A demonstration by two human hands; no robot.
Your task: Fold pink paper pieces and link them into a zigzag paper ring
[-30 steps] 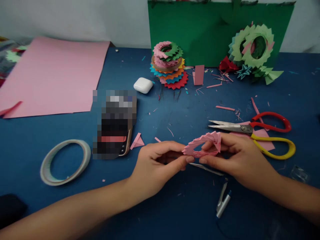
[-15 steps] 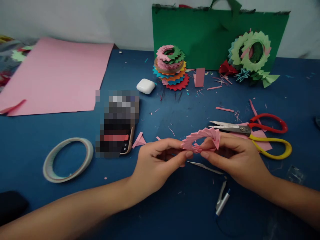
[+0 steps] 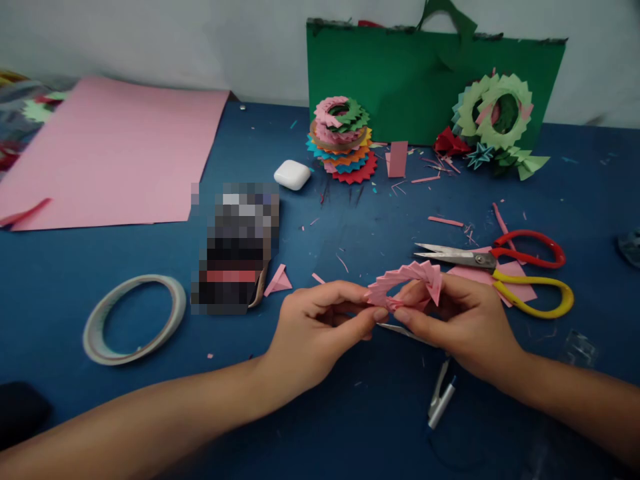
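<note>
A pink folded-paper ring (image 3: 407, 277) with a jagged edge is held just above the blue table (image 3: 350, 227), near its front middle. My left hand (image 3: 315, 327) pinches the ring's left end between thumb and fingers. My right hand (image 3: 460, 320) pinches the right side, thumb near the front of the ring. Both hands are closed on the ring, which is bent into an arch. A thin metal tool (image 3: 410, 333) lies on the table under my hands.
Red-and-yellow scissors (image 3: 505, 267) lie right of my hands, over pink scraps. A tape roll (image 3: 134, 319), a phone (image 3: 237, 247), a white earbud case (image 3: 292, 174), a pen (image 3: 440, 400), a pink sheet (image 3: 110, 153), stacked paper rings (image 3: 343, 137), a green board (image 3: 420, 80) and green paper wreaths (image 3: 495, 110) surround them.
The ring has been squeezed from a flatter loop into a tighter arch. My hands have drifted slightly left and closer together.
</note>
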